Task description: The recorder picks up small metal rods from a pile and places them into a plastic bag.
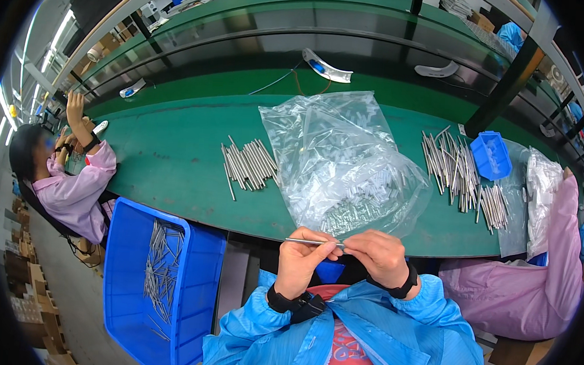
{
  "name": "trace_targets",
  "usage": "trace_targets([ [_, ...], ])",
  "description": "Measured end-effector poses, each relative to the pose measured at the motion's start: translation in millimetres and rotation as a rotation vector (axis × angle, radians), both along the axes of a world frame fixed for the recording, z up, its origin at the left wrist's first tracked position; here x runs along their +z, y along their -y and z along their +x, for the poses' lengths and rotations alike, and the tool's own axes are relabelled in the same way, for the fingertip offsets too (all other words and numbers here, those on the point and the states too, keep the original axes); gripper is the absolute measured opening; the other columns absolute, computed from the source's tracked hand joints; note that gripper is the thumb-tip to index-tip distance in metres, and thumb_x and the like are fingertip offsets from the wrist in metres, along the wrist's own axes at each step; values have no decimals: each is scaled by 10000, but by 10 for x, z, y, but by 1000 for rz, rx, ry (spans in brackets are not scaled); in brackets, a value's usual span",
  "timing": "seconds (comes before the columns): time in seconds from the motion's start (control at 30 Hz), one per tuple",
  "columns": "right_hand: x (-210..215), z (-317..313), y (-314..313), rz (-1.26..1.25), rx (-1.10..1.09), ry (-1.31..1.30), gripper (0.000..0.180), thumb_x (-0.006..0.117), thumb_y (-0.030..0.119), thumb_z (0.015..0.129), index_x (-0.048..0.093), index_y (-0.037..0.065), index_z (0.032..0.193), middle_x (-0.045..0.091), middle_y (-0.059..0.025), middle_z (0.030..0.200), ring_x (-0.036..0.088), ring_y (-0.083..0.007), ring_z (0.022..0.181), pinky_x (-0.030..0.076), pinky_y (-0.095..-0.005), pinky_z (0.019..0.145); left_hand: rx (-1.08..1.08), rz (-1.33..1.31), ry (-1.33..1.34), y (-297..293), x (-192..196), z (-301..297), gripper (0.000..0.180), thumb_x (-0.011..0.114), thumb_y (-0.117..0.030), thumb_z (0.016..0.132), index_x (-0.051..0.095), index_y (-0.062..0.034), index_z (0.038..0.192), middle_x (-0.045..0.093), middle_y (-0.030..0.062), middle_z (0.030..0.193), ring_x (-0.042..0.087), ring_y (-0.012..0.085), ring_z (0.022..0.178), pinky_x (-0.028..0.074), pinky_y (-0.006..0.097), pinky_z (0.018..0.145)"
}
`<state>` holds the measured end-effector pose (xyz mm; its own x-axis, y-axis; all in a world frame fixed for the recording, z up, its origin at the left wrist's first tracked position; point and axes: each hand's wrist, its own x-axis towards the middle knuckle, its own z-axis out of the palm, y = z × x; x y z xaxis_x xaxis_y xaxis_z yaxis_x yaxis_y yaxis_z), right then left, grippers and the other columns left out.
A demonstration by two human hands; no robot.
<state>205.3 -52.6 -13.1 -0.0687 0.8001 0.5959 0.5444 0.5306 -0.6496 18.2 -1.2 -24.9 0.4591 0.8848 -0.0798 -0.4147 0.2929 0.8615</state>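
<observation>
Both hands meet close to the chest: the left hand [301, 256] pinches a thin metal rod [310, 241] level between fingertips, and the right hand [380, 255] closes on its right end. Just beyond the grip lies a clear plastic bag [336, 162] of small parts; loose rods [248, 164] lie further left, and a blue bin [158, 284] sits below left.

Thin metal rod [307, 241]: silver, straight, lying level, lower centre of the frame just below the table's near edge. One end projects left; the other is pinched between the fingertips of the left hand [303, 257] and right hand [382, 255]
</observation>
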Motion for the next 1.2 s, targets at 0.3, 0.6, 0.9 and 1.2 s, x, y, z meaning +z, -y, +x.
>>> trace_targets([
  [0.3, 5, 32, -12, -30, -6, 16, 221, 765, -6, 755, 695, 4, 964, 719, -123, 924, 704, -288, 796, 564, -356, 670, 15, -22, -14, -23, -18, -35, 85, 649, 63, 914, 579, 12, 917, 691, 204, 987, 710, 250, 833, 589, 341, 736],
  [0.6, -6, -36, -48, -86, 3, -22, 196, 762, 13, 771, 700, 7, 957, 717, -117, 908, 703, -283, 796, 561, -352, 674, -17, -27, 8, -50, -68, -45, 80, 644, 46, 925, 570, 16, 935, 687, 202, 989, 703, 237, 845, 586, 334, 745],
  [0.9, 2, -54, -65, -64, 21, -12, 201, 770, 29, 779, 709, 14, 970, 720, -107, 896, 704, -277, 776, 556, -342, 666, -30, -28, 56, -55, -111, -58, 86, 640, 47, 927, 563, 11, 939, 682, 194, 978, 688, 217, 840, 569, 322, 745],
  [1.2, 85, -136, -97, -43, -28, 12, 183, 794, -4, 741, 692, -8, 893, 712, -128, 844, 700, -277, 730, 544, -345, 629, -12, -56, 56, -114, -80, -157, 106, 639, 41, 930, 546, -10, 930, 671, 166, 939, 663, 190, 805, 533, 301, 711],
])
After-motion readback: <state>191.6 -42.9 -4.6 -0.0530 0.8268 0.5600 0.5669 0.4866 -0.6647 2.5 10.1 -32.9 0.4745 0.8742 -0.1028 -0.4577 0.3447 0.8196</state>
